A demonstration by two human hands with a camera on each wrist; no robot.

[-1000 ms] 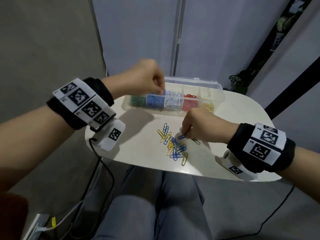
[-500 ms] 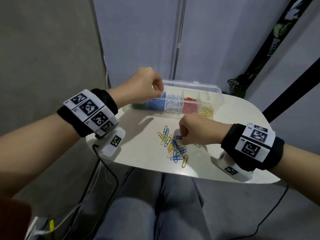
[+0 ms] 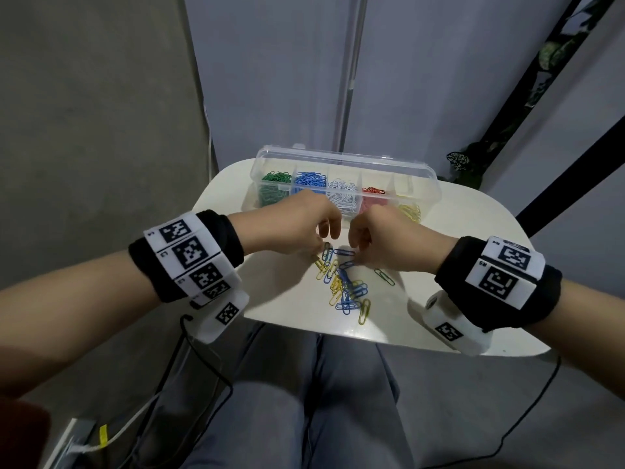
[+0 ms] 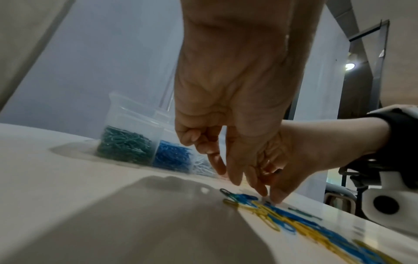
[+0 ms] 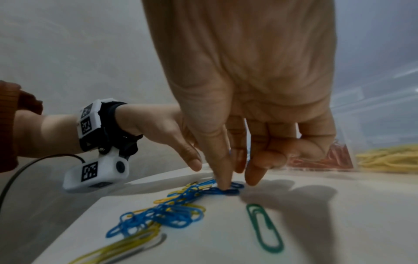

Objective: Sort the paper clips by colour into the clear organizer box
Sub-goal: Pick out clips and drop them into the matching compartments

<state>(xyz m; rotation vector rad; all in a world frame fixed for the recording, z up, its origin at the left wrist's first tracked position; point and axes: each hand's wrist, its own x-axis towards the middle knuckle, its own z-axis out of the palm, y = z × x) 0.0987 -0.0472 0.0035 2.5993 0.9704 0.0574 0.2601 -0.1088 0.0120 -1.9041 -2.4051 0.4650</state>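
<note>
The clear organizer box (image 3: 341, 156) stands open at the back of the white table (image 3: 473, 248). It holds green (image 3: 274, 186), blue (image 3: 309, 180), white, red and yellow clips in separate compartments. A loose pile of blue and yellow paper clips (image 3: 345, 289) lies mid-table, with one green clip (image 3: 384, 276) just to its right. My right hand (image 3: 355, 257) is at the pile's far end, thumb and forefinger tips meeting on a blue clip (image 5: 230, 192) that lies flat. My left hand (image 3: 323, 243) hovers beside it, its fingers (image 4: 235, 176) hanging loosely down and holding nothing.
The pile reaches close to the table's near edge (image 3: 338, 335), above my lap. A black cable (image 3: 203, 363) hangs from the left wrist unit off the table's left side. A plant (image 3: 460, 164) and dark frame stand behind the table at right.
My left hand has come back from over the box's blue compartment and down to the pile, now beside the right hand. The right hand stayed at the pile's far end.
</note>
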